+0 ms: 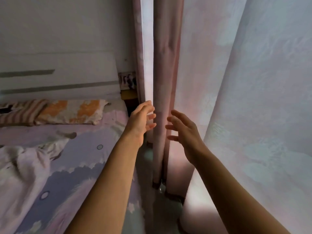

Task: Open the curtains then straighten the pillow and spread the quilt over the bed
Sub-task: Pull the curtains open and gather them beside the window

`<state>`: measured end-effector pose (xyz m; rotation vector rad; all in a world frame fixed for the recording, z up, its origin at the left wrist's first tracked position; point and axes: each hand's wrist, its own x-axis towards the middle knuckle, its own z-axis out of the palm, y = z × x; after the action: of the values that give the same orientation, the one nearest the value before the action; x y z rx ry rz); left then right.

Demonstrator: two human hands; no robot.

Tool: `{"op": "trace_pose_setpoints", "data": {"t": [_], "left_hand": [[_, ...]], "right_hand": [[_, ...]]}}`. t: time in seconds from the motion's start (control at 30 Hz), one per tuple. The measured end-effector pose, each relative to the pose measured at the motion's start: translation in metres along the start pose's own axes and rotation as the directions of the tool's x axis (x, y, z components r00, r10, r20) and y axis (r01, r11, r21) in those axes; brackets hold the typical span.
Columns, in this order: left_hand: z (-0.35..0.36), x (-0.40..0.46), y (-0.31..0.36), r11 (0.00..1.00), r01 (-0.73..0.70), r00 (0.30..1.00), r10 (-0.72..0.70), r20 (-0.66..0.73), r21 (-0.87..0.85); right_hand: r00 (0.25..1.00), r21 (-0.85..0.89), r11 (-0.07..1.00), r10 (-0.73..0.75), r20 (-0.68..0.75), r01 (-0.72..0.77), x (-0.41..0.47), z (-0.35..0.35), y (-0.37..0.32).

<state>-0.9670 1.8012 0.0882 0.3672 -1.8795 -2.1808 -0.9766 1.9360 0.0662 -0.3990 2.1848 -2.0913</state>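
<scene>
Pink curtains (168, 65) hang closed ahead and right; I count two panels meeting. My left hand (141, 120) and right hand (184, 130) reach in, fingers spread, gripping nothing. Far left, one pillow (70, 112) lies askew; near left, one quilt (25, 174) is bunched. I judge everything's left.

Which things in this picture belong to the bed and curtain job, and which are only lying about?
Belong to the job:
- curtains, closed
- pillow with orange patches
- quilt, bunched on the bed
- left hand and right hand, open, reaching to the curtains

Lying about:
- striped pillow
- small items beside the headboard, too blurred to name
</scene>
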Motion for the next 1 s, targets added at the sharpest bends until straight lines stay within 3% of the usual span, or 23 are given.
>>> {"op": "trace_pose_setpoints", "data": {"t": [0.23,0.47,0.6,0.67,0.8,0.9,1.0], "left_hand": [[-0.017,0.075,0.000,0.977,-0.035,0.999,0.026,0.043,0.210],[-0.008,0.150,0.006,0.965,-0.078,0.995,0.061,0.074,0.252],[0.007,0.207,0.010,0.962,-0.118,0.990,0.094,0.110,0.246],[0.011,0.233,0.013,0.959,-0.133,0.986,0.103,0.129,0.249],[0.014,0.286,0.018,0.948,-0.227,0.971,0.204,0.122,0.223],[0.012,0.307,0.022,0.937,-0.263,0.962,0.272,-0.011,0.229],[0.008,0.319,0.021,0.916,-0.338,0.902,0.381,-0.201,0.218]], "right_hand": [[0.998,0.010,0.998,0.065,-0.004,-0.065,0.109,0.024,0.032],[0.972,-0.315,0.949,-0.054,-0.228,-0.021,0.200,0.037,0.053],[0.929,-0.388,0.922,-0.143,-0.342,-0.001,0.247,0.042,0.056],[0.952,-0.292,0.956,-0.120,-0.281,0.034,0.268,0.045,0.059],[0.998,-0.095,0.993,-0.070,0.011,0.070,0.302,0.051,0.058],[0.973,-0.071,0.995,0.087,0.213,-0.074,0.320,0.054,0.051],[0.944,-0.040,0.996,0.094,0.317,-0.085,0.332,0.052,0.048]]}}
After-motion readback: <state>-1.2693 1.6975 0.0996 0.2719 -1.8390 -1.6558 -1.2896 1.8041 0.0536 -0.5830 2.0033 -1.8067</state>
